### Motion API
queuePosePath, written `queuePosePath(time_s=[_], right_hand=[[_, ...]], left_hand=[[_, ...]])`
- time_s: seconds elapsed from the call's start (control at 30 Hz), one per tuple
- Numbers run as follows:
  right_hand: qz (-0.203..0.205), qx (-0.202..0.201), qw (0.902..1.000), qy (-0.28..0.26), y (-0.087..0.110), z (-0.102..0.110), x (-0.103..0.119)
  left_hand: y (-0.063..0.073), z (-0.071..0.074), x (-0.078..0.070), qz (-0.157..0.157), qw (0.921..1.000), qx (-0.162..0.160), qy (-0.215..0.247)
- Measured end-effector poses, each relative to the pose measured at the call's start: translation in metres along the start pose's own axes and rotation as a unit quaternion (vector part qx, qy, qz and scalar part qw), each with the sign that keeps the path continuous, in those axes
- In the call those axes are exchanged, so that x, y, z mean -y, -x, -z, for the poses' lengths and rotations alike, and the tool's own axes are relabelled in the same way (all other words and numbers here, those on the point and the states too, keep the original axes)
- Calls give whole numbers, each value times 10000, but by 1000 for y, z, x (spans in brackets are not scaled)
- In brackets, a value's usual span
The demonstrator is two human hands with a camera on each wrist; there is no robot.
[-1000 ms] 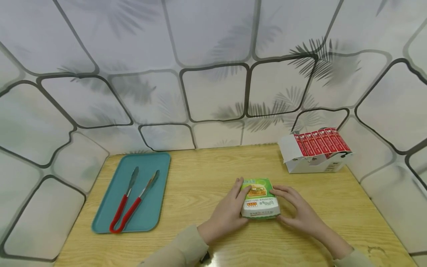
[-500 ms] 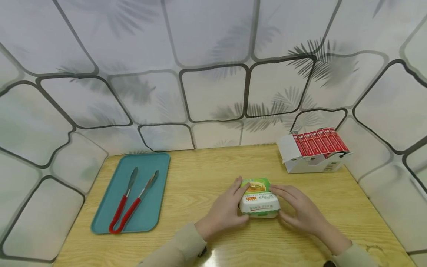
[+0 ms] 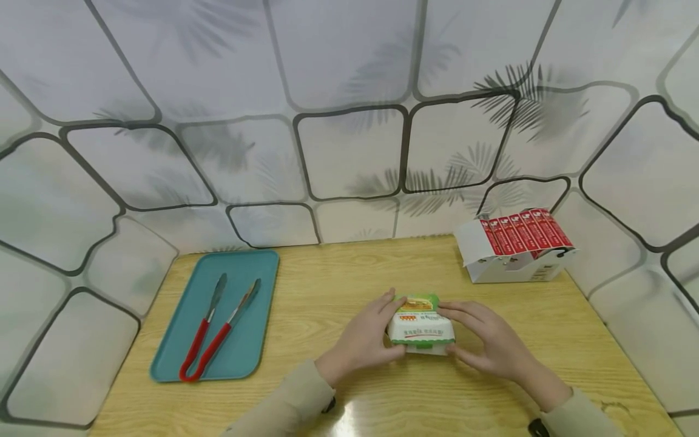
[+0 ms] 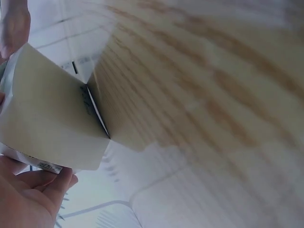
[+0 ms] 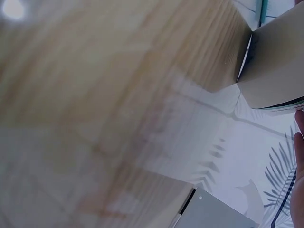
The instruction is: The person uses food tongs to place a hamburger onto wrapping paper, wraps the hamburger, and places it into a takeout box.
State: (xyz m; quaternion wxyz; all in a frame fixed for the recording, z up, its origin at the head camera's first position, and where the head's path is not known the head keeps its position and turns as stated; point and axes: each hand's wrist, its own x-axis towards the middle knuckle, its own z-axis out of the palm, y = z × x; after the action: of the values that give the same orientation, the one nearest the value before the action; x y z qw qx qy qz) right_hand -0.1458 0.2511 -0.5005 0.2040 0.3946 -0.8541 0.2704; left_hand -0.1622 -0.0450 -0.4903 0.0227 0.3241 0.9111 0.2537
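Observation:
A burger box (image 3: 422, 328), white and green with a burger picture on its lid, is between both hands above the wooden table. My left hand (image 3: 360, 337) grips its left side, thumb low at the front corner and fingers along the side and lid edge. From the opposite side my right hand (image 3: 488, 340) holds it with fingers at the upper edge and thumb at the lower front corner. In the left wrist view the box's plain underside (image 4: 52, 114) shows, its near edge raised and its far edge right at the tabletop. The left fingers (image 4: 52, 190) pinch its side there.
A teal tray (image 3: 251, 355) lies at the left, bearing red-handled tongs (image 3: 204, 340). Toward the back right stands a white carton (image 3: 502, 271) holding several red packets (image 3: 526, 230). Patterned panels (image 3: 355, 152) enclose the wooden table (image 3: 327, 273) at the back and sides.
The burger box has tipped back, showing more of its front face and less of its lid, and has shifted slightly left. Both hands have kept hold and moved slightly with it.

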Motion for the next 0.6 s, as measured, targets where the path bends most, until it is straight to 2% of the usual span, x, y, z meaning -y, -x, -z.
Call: queuePosePath(time_s=[0.33, 0.6], right_hand=[[-80, 38, 9998, 186, -6, -1, 3], [-306, 21, 9993, -190, -10, -4, 1]], left_hand=[[-2, 3, 6, 199, 9972, 55, 717], [-1, 2, 8, 1, 9962, -57, 872]])
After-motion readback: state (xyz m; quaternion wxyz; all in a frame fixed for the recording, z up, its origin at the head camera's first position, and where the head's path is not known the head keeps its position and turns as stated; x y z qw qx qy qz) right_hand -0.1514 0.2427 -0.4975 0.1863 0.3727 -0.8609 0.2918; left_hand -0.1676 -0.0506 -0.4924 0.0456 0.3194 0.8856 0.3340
